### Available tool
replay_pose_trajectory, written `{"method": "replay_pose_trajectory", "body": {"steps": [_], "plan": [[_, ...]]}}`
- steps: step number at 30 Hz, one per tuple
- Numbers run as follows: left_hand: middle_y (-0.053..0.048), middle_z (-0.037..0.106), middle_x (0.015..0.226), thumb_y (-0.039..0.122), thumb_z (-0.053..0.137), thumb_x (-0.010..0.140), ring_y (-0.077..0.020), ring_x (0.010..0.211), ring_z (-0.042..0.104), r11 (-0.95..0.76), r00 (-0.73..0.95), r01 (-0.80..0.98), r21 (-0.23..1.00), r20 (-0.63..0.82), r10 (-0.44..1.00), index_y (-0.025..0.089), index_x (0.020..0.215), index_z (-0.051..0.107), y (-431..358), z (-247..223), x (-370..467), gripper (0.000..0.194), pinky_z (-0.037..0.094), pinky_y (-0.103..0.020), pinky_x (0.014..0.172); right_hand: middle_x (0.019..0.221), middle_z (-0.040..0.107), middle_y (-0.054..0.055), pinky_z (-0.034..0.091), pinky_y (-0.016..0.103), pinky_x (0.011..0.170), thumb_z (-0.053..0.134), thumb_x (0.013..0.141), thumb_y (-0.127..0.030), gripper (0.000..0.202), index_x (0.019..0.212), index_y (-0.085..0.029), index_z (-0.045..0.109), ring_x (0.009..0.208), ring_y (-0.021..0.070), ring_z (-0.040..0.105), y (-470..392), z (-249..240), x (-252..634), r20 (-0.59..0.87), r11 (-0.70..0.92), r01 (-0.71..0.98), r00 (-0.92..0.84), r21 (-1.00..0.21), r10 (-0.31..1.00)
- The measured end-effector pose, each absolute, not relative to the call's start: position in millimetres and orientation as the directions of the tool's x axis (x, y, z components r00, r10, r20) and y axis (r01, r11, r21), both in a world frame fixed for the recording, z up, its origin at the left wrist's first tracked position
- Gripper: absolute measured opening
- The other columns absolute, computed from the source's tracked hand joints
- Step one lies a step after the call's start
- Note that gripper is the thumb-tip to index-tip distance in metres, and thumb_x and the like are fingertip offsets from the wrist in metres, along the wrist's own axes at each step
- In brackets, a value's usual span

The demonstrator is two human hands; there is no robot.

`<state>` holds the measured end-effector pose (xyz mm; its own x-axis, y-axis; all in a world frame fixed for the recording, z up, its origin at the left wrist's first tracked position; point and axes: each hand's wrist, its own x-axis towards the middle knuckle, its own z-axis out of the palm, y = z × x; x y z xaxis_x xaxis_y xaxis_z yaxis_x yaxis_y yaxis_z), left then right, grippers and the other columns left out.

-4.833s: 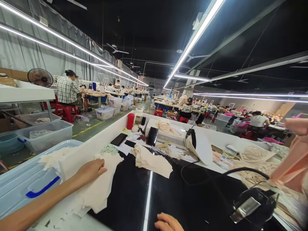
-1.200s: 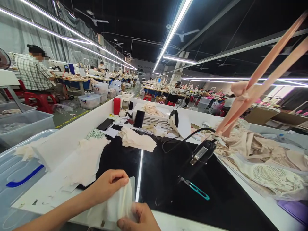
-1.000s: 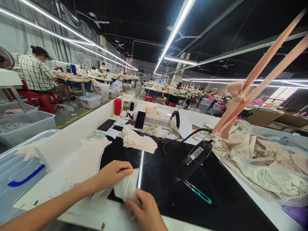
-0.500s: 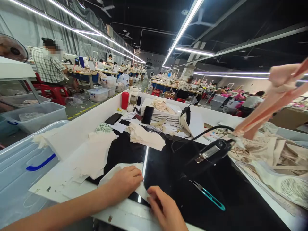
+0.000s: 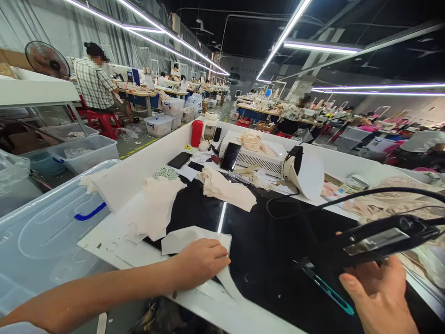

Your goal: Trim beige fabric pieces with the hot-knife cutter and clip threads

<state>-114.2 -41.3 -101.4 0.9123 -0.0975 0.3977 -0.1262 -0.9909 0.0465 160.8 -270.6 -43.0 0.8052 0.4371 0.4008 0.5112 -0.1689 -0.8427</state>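
Note:
My left hand (image 5: 203,260) presses on an off-white flat piece (image 5: 184,236) at the near edge of the black work surface (image 5: 267,246), its fingertips closed against the piece's right side. At the right, my right hand (image 5: 382,292) is at a black corded hand tool (image 5: 378,241) with a shiny metal plate. Some fingers pass behind the tool and are partly hidden; the thumb shows below it. Left of this hand lie teal thread snips (image 5: 328,287). Farther back are a stack of cream fabric pieces (image 5: 227,188) and more cream pieces (image 5: 156,206).
A phone (image 5: 231,156) leans near a white vented box (image 5: 259,162). A red bottle (image 5: 196,133) stands behind. Beige fabric (image 5: 399,204) is heaped at the right. A lidded plastic bin (image 5: 52,241) adjoins the table's left side. A co-worker (image 5: 93,79) sits at the far left.
My right hand has left the off-white piece and moved right to the black tool, which appears farther right and larger. My left hand stays on the piece. The view has turned left.

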Motion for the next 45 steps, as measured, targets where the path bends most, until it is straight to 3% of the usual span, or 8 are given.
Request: {"method": "replay_pose_trajectory", "body": {"steps": [2, 6, 11, 16, 20, 33, 39, 45], "plan": [[-0.008, 0.068, 0.101, 0.008, 0.052, 0.100, -0.0198, 0.098, 0.064, -0.987, 0.911, -0.146, 0.059, 0.398, -0.111, 0.016, 0.111, 0.062, -44.2, -100.9, -113.2, 0.016, 0.051, -0.029, 0.086, 0.130, 0.069, 0.013, 0.047, 0.062, 0.109, 0.081, 0.069, -0.068, 0.072, 0.131, -0.039, 0.059, 0.126, 0.0399, 0.064, -253.8, -21.1, 155.2, 0.390, -0.059, 0.460, 0.809, -0.886, 0.440], [-0.009, 0.068, 0.101, 0.007, 0.047, 0.102, -0.0199, 0.099, 0.064, -0.984, 0.904, -0.165, 0.074, 0.410, -0.121, 0.015, 0.108, 0.063, -42.0, -95.9, -111.2, 0.018, 0.051, -0.031, 0.090, 0.101, 0.073, 0.011, 0.051, 0.066, 0.096, 0.086, 0.067, -0.058, 0.060, 0.119, -0.035, 0.068, 0.083, 0.0336, 0.073, -227.8, -4.1, 144.2, 0.333, 0.136, 0.305, 0.873, -0.943, 0.357], [-0.009, 0.067, 0.100, 0.001, 0.047, 0.099, -0.0205, 0.097, 0.063, -0.986, 0.915, -0.156, 0.054, 0.383, -0.124, 0.013, 0.102, 0.062, -29.6, -88.9, -101.0, 0.020, 0.051, -0.031, 0.088, 0.093, 0.071, 0.002, 0.053, 0.055, 0.089, 0.089, 0.069, -0.043, 0.072, 0.134, -0.033, 0.059, 0.077, 0.0250, 0.070, -202.6, -15.8, 126.5, 0.454, 0.184, 0.415, 0.795, -0.891, 0.403], [-0.008, 0.063, 0.092, 0.002, 0.051, 0.097, -0.0203, 0.088, 0.059, -0.984, 0.919, -0.171, 0.045, 0.367, -0.143, 0.015, 0.093, 0.060, -26.5, -95.1, -87.8, 0.016, 0.050, -0.030, 0.079, 0.085, 0.068, -0.002, 0.055, 0.037, 0.066, 0.082, 0.078, -0.037, 0.054, 0.125, -0.026, 0.059, 0.067, 0.0174, 0.065, -164.3, -23.9, 97.3, 0.515, 0.413, 0.352, 0.756, -0.840, 0.404], [-0.006, 0.059, 0.086, 0.004, 0.052, 0.097, -0.0202, 0.083, 0.056, -0.986, 0.914, -0.163, 0.033, 0.382, -0.138, 0.016, 0.087, 0.057, -29.6, -105.3, -87.3, 0.017, 0.049, -0.031, 0.074, 0.077, 0.064, -0.005, 0.054, 0.031, 0.056, 0.080, 0.078, -0.036, 0.045, 0.115, -0.025, 0.058, 0.062, 0.0150, 0.061, -131.2, -27.9, 79.7, 0.513, 0.574, 0.240, 0.772, -0.783, 0.376], [-0.003, 0.055, 0.082, 0.001, 0.053, 0.096, -0.0168, 0.077, 0.050, -0.991, 0.871, -0.119, 0.055, 0.484, -0.078, 0.016, 0.081, 0.054, -35.1, -110.1, -91.0, 0.021, 0.047, -0.029, 0.070, 0.072, 0.061, -0.006, 0.050, 0.028, 0.049, 0.076, 0.075, -0.038, 0.040, 0.109, -0.026, 0.058, 0.055, 0.0134, 0.055, -99.0, -37.2, 75.1, 0.491, 0.609, 0.163, 0.763, -0.776, 0.421], [-0.003, 0.056, 0.083, 0.001, 0.053, 0.096, -0.0168, 0.078, 0.051, -0.989, 0.878, -0.127, 0.073, 0.472, -0.078, 0.016, 0.081, 0.054, -34.8, -108.4, -91.8, 0.022, 0.047, -0.029, 0.071, 0.073, 0.058, -0.006, 0.048, 0.027, 0.047, 0.078, 0.075, -0.048, 0.046, 0.109, -0.025, 0.056, 0.055, 0.0126, 0.054, -100.5, -32.0, 70.8, 0.499, 0.618, 0.158, 0.752, -0.770, 0.430], [-0.004, 0.058, 0.087, 0.001, 0.052, 0.096, -0.0169, 0.082, 0.055, -0.986, 0.881, -0.142, 0.082, 0.465, -0.088, 0.015, 0.083, 0.057, -34.2, -110.3, -91.7, 0.020, 0.047, -0.029, 0.073, 0.072, 0.061, -0.006, 0.050, 0.027, 0.047, 0.079, 0.075, -0.042, 0.043, 0.109, -0.026, 0.058, 0.055, 0.0128, 0.054, -100.4, -35.8, 66.1, 0.491, 0.623, 0.138, 0.751, -0.770, 0.441]]}}
